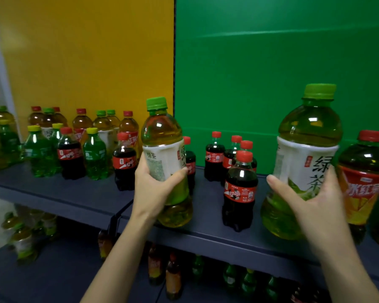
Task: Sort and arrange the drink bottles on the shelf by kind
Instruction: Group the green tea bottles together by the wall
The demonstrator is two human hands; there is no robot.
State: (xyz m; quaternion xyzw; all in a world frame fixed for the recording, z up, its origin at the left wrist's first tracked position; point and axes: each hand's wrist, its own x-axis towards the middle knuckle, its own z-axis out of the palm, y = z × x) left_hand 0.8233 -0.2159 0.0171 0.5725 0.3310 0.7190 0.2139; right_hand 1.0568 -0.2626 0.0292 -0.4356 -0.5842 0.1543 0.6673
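Together, fingers (180, 171) of the left hand (154, 186) curled round a green-capped clear plastic tea bottle (162, 136); the right hand (317, 204) gripped a second such bottle (309, 136).

Glossy clear plastic green tea bottles (165, 149), matt ribbed caps (156, 103), matt dark shelf (59, 193)

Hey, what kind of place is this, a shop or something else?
Probably a staged shop display rather than a real store: dark shelving stocked with mixed cola bottles, green soda bottles and tea bottles, against a plain yellow panel and green panel.
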